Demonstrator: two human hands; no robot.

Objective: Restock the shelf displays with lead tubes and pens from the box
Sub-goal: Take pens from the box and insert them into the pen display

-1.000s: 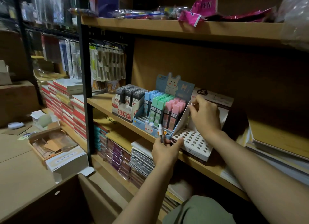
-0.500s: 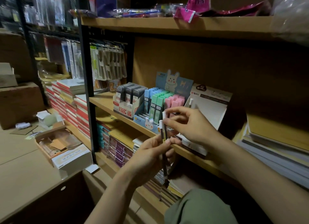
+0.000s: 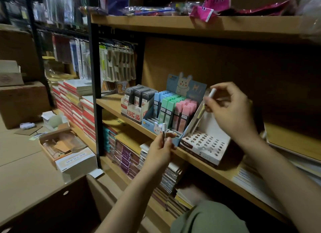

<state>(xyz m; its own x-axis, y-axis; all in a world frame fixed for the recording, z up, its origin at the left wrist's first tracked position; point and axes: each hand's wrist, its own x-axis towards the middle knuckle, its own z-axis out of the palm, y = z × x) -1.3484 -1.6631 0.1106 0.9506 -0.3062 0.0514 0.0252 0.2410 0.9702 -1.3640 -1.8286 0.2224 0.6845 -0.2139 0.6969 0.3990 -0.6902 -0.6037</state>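
Lead tubes [image 3: 166,109] look stocked, the holed pen display [image 3: 205,144] at the shelf's front edge is bare, and the right hand [image 3: 229,109] and left hand [image 3: 160,150] each pinch a pen

Grey lead-tube box [image 3: 133,111] reads "100"; pink bag [image 3: 218,1] "PEN".

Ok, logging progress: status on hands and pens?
Right hand holds a pen above the holed tray. Left hand holds another pen. Tray holes empty, nothing in the way.

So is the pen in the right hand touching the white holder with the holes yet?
Apart. The head view shows the pen pinched in the right hand, held above the holder, with the holder's back panel visible beneath the tip.
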